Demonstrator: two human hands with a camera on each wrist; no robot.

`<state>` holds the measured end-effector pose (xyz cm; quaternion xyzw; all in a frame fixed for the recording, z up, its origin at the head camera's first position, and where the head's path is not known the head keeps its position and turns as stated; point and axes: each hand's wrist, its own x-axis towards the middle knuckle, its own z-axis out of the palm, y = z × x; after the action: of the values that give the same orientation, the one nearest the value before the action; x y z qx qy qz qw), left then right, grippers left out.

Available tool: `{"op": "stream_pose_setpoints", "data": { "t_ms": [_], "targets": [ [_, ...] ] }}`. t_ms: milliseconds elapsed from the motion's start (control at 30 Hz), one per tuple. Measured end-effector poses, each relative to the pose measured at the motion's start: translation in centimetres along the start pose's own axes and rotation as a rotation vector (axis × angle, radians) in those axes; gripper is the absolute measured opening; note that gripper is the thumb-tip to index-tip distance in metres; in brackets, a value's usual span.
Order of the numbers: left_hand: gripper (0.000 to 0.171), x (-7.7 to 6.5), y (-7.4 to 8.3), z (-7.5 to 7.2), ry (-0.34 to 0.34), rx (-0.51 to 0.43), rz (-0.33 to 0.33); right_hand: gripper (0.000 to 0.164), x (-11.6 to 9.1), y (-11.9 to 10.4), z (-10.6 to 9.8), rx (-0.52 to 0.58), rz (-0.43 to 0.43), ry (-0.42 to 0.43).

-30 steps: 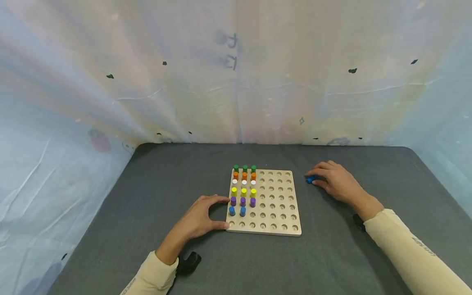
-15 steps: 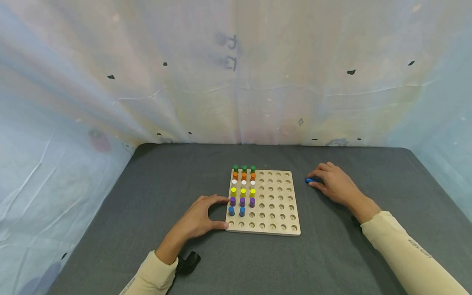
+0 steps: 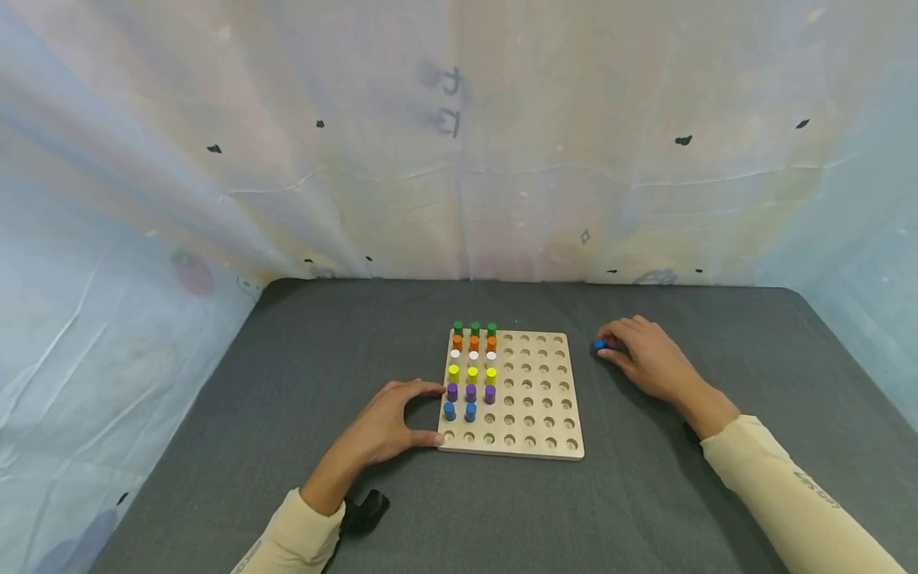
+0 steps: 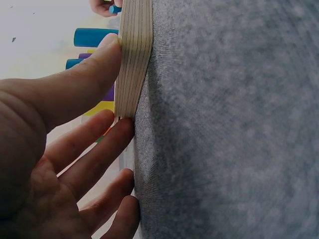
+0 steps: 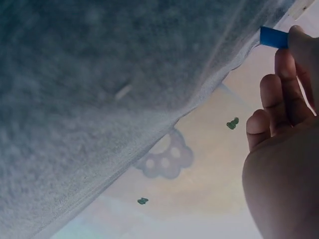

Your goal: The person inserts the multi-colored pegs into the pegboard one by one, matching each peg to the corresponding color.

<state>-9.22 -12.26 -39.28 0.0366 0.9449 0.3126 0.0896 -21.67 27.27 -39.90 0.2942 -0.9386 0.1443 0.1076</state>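
A wooden pegboard [image 3: 532, 432] lies on the grey cloth, with upright pegs in its left columns. Blue pegs [image 3: 470, 412] stand in its second row from the front, and purple, yellow, white, orange and green pegs fill rows behind. My left hand [image 3: 383, 422] rests at the board's left side, thumb at the near corner and fingertips against the edge. In the left wrist view its fingers [image 4: 99, 159] lie spread and loosely bent. To the right of the board, my right hand [image 3: 649, 357] pinches a blue peg [image 5: 273, 37] between thumb and index finger, low over the cloth.
Grey cloth [image 3: 301, 359] covers the table around the board. A pale patterned curtain [image 3: 531, 159] hangs along the back and both sides. A black strap [image 3: 367, 510] shows at my left wrist.
My right hand has shifted slightly left and turned the blue peg in its fingers, from lying lengthwise half a second ago to end-on now. The left hand has stayed at the board.
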Motion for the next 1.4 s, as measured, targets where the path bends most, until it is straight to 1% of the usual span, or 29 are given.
{"op": "stream_pose_setpoints", "data": {
  "t_ms": [167, 267, 400, 500, 600, 800, 900, 1133, 1233, 1400],
  "targets": [
    [0.067, -0.1, 0.0, 0.1, -0.006, -0.006, -0.001, 0.021, -0.4, -0.3, 0.1, 0.038, -0.015, 0.032],
    [0.067, -0.2, -0.2, 0.1, -0.007, -0.013, -0.005, 0.023, -0.4, -0.7, 0.1, 0.062, -0.005, 0.044],
    [0.067, -0.4, -0.4, 0.1, -0.003, -0.014, -0.012, 0.025, -0.4, -1.6, 0.4, 0.079, 0.023, 0.033],
    [0.067, -0.3, -0.6, 0.1, -0.005, -0.01, -0.01, 0.026, -0.7, -2.8, 0.4, 0.078, 0.028, 0.032],
    [0.067, -0.1, -0.5, 0.0, -0.008, -0.007, -0.002, 0.027, -1.2, -4.2, 0.3, 0.088, 0.005, 0.059],
    [0.068, 0.1, -0.2, -0.1, -0.012, -0.009, 0.013, 0.027, -1.8, -7.1, 0.1, 0.123, -0.071, 0.116],
    [0.068, 0.2, -0.1, -0.1, -0.015, -0.009, 0.013, 0.026, -2.1, -8.5, 0.0, 0.135, -0.093, 0.127],
    [0.068, 0.3, -0.1, 0.0, -0.018, -0.01, 0.013, 0.027, -2.6, -11.0, 0.3, 0.152, -0.189, 0.156],
    [0.068, 0.2, -0.2, 0.0, -0.014, -0.013, 0.015, 0.026, -2.5, -12.0, 0.5, 0.147, -0.202, 0.152],
    [0.068, 0.2, -0.3, -0.1, -0.013, -0.009, 0.012, 0.024, -2.2, -13.6, 0.9, 0.162, -0.199, 0.134]
  ]
}}
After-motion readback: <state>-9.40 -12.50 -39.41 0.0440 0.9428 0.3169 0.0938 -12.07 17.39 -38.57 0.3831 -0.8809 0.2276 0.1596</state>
